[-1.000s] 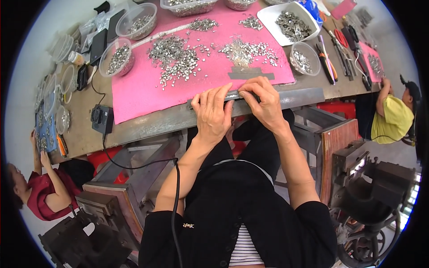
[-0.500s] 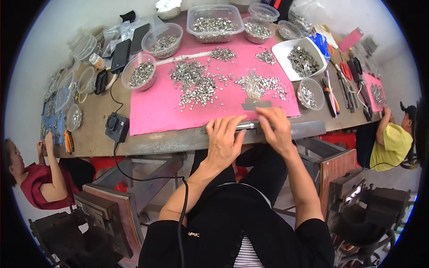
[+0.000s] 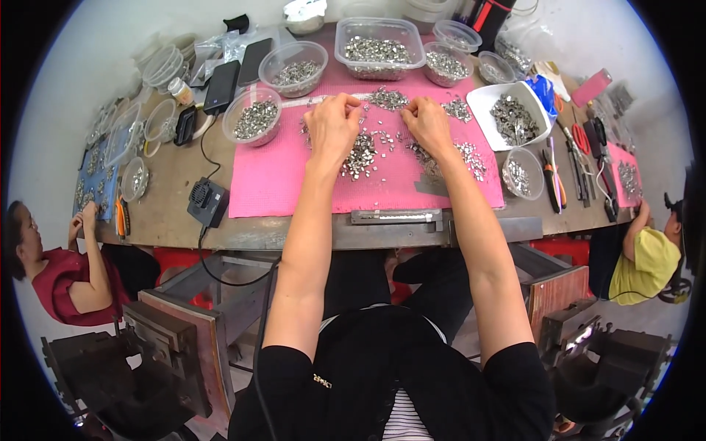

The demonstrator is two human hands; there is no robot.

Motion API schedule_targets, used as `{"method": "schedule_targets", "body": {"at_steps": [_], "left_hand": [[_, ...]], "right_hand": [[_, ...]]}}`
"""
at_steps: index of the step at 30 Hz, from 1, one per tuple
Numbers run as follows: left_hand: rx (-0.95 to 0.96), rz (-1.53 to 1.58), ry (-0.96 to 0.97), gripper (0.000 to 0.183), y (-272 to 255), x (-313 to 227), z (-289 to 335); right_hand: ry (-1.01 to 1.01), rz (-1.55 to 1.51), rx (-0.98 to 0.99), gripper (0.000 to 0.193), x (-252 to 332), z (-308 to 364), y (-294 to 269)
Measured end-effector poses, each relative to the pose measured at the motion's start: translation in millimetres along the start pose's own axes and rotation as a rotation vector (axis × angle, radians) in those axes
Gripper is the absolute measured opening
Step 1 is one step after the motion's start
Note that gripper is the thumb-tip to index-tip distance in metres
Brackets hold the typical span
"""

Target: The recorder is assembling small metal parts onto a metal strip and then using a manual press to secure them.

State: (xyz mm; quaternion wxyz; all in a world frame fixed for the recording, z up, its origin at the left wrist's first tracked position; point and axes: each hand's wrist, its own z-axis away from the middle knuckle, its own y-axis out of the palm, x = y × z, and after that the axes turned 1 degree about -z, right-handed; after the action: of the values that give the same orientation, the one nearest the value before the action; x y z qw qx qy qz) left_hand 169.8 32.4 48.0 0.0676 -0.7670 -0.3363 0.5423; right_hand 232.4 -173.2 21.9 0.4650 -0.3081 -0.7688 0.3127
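Note:
Both my arms stretch out over a pink mat [image 3: 257, 192] strewn with small shiny metal pieces. My left hand [image 3: 331, 128] is above the left heap of metal pieces [image 3: 360, 158], fingers bent and drawn together. Level with it, my right hand [image 3: 429, 126] has its thumb and fingers pinched close by the small far pile [image 3: 387, 98]. Anything in either pinch is too small to make out. At the table's front edge, between my forearms, lies a narrow metal jig [image 3: 397, 217] with a bright row along it; neither hand touches it.
Clear tubs of metal pieces [image 3: 379, 71] stand along the back, with a white tray [image 3: 478, 121] at the right. Pliers [image 3: 551, 180] and other tools lie beyond it. A small black device [image 3: 208, 202] trails a cable at the left. Two other people sit at the table's ends.
Both hands have left the jig at the front edge and reached forward over the piles on the mat. The jig now lies uncovered. The whole view has shifted slightly.

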Motion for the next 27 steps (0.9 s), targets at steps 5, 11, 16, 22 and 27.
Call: {"method": "schedule_targets", "body": {"at_steps": [5,11,16,22,27], "left_hand": [[0.089,-0.514,0.202,0.017,23,14,-6],[0.052,-0.557,0.281,0.016,31,19,-8],[0.187,-0.333,0.402,0.015,-4,-32,46],[0.342,-0.31,0.488,0.013,3,-31,89],[0.343,-0.325,0.528,0.008,1,-30,90]], "right_hand": [[-0.072,0.044,-0.012,0.019,7,8,-10],[-0.052,-0.208,0.037,0.017,35,60,-57],[0.016,-0.312,0.248,0.01,39,124,-88],[-0.031,-0.245,0.364,0.011,31,126,-89],[0.006,-0.182,0.408,0.012,32,124,-90]]}}
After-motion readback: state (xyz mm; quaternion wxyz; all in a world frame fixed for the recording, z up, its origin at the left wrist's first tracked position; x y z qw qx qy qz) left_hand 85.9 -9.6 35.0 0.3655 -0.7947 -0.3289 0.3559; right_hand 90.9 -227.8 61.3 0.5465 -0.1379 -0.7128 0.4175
